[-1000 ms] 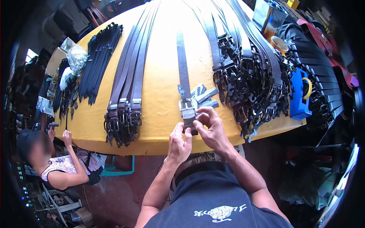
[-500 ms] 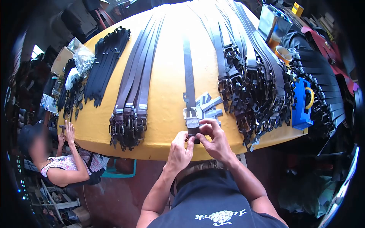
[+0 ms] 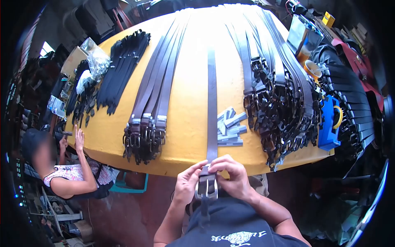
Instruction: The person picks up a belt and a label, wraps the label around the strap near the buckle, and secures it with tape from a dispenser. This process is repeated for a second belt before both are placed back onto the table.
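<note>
Yellow covering spans the worktop (image 3: 185,119), with a red-brown floor (image 3: 123,212) below it and another person (image 3: 68,177) off to the left; toward the right, a cup (image 3: 312,69) and a shiny container (image 3: 303,38) stand near a blue dispenser (image 3: 328,127) that carries a yellow roll (image 3: 338,117); what the cup and container hold is too small to tell; a clear bag (image 3: 98,64) lies far left, its contents unclear. The left hand (image 3: 187,184) and the right hand (image 3: 233,177) pinch the dark belt (image 3: 212,99) just above its buckle (image 3: 207,189), fingers bent; the buckle hangs past the near edge; the strap stretches away, beside overlapping grey strips (image 3: 231,131).
</note>
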{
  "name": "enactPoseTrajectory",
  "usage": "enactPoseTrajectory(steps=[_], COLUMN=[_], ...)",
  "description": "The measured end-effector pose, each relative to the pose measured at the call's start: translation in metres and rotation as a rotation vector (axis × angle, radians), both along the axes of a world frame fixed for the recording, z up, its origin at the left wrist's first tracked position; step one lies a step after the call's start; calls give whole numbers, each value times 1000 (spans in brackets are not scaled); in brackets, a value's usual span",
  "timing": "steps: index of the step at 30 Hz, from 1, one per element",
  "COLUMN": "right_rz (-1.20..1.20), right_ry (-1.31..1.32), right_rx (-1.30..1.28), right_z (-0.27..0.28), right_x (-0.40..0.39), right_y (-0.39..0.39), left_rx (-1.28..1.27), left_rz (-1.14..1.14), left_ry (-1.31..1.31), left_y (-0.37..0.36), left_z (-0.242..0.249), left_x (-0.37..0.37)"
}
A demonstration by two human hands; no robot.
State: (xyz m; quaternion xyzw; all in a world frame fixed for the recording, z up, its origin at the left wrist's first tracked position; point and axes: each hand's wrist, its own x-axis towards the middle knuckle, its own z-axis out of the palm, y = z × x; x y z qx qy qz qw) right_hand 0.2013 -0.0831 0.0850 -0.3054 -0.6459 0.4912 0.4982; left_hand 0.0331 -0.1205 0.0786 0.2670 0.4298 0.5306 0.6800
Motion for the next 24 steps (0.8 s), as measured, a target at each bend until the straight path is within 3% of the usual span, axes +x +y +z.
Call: enactPoseTrajectory(steps=[2, 6, 8, 9, 12, 18, 24], right_rz=[-19, -16, 95, 144, 112, 306, 342], right_ry=[-8, -152, 15, 56, 289, 412, 524], right_rx=[-25, -118, -392, -333, -733, -865, -926], right_z=[-7, -33, -46, -49, -38, -41, -54], right_x=[-1, 8, 13, 17, 20, 27, 26], right_y=[-21, -47, -56, -56, -59, -38, -38], left_rx=[19, -30, -97, -102, -80, 64, 107], left_rz=[-23, 35, 85, 102, 129, 143, 37], left_ry=[-210, -114, -102, -105, -113, -233, -313], left_y=[-12, -27, -35, -36, -37, -37, -39], left_z=[-19, -36, -57, -58, -58, -68, -74], left_x=[-7, 4, 8, 10, 15, 19, 18])
